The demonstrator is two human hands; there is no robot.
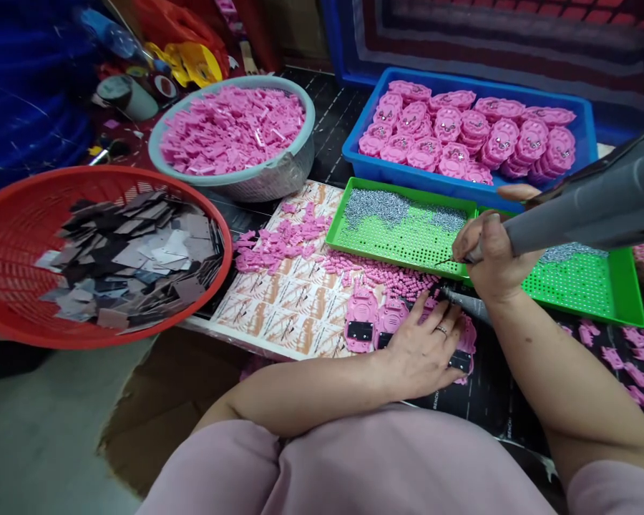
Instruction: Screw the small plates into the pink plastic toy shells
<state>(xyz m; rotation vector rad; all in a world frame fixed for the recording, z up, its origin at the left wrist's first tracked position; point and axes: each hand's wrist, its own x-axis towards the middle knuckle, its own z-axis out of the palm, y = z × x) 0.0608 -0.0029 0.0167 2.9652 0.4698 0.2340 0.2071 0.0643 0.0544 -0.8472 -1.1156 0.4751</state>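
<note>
My left hand (426, 347), with a ring on one finger, lies flat with its fingers spread over a row of pink plastic casings (360, 315). Black rectangular plates (360, 331) sit on the lower part of these casings; some are hidden under the hand. My right hand (498, 265) is wrapped around the front end of a grey electric screwdriver (590, 204). Its thin bit points left, over the front edge of the green perforated tray (391, 252), which holds small silver screws (376, 207). Tiny pink parts (378, 272) lie heaped between that tray and the casings.
A red basket (222, 236) of thin dark and grey plates stands left. Behind it, a grey-blue basin (300, 154) holds pink pieces. A blue tray (587, 136) carries stacked pink casings at the back. Loose pink parts (284, 239) lie on the patterned board (300, 322), others (641, 357) at right.
</note>
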